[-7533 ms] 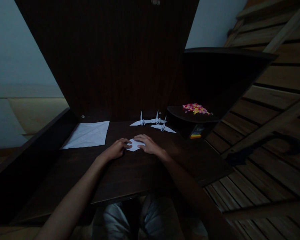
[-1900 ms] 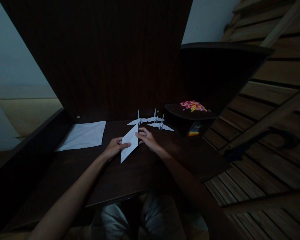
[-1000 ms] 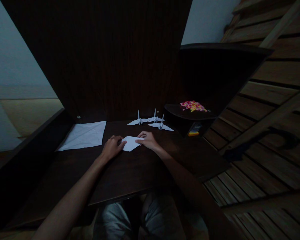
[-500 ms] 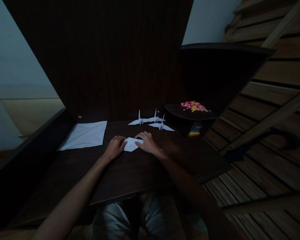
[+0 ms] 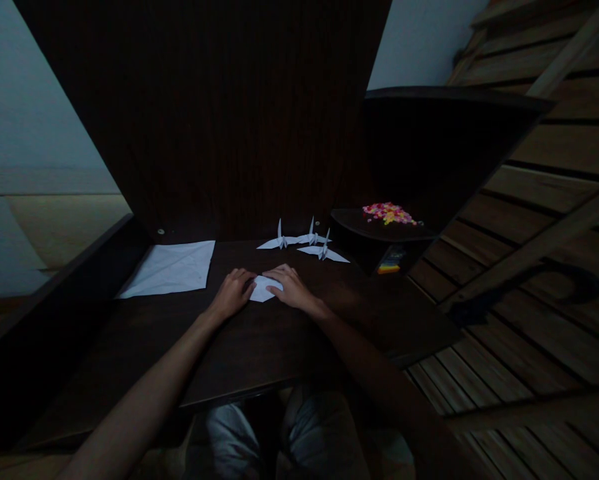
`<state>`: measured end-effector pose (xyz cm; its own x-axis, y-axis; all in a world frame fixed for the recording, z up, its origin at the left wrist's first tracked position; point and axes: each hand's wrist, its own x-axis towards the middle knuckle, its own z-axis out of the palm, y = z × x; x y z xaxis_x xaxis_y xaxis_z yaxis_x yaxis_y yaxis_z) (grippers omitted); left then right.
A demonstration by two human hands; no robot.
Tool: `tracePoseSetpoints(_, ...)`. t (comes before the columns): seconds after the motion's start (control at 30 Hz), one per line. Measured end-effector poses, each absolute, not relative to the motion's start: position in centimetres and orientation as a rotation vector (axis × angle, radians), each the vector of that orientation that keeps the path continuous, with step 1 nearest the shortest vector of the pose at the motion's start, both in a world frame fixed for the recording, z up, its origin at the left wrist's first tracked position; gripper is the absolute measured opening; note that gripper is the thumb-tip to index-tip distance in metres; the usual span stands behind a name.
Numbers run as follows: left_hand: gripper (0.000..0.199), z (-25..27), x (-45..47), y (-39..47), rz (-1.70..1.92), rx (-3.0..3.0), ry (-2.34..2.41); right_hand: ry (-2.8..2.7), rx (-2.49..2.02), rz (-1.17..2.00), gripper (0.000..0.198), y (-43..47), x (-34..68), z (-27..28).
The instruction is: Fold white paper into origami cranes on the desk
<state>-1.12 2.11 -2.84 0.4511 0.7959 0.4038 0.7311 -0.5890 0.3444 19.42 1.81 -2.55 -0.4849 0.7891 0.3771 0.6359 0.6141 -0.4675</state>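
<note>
A small piece of folded white paper lies on the dark desk between my hands. My left hand grips its left edge, thumb at the near side and fingers curled beyond. On the right, my right hand holds the paper with the thumb on top and the fingers stretched over its far edge. Just beyond the hands stand white paper cranes: one at the left, one behind and one nearer at the right. The fingertips partly cover the paper's far side.
A creased sheet of white paper lies at the left of the desk. Small pink, red and yellow pieces are heaped on a corner shelf at the right. Below it is a small yellow-edged item. A side panel bounds the left.
My right fingers have moved left across the far edge of the folded paper, closer to my left hand. More of the paper's right part is now covered. The view has shifted slightly.
</note>
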Motion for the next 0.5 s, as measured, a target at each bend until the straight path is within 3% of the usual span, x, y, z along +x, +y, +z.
tracePoseSetpoints(0.13, 0.022, -2.4, -1.1, 1.9, 0.811, 2.626, 1.326, -2.290, -1.109, 0.323, 0.044, 1.6, 19.3, -2.3)
tracePoseSetpoints(0.5, 0.026, -1.2, -1.0, 1.0, 0.548, 2.748, 1.254, -2.427, -1.184, 0.153, 0.029, 1.4, 19.1, -1.9)
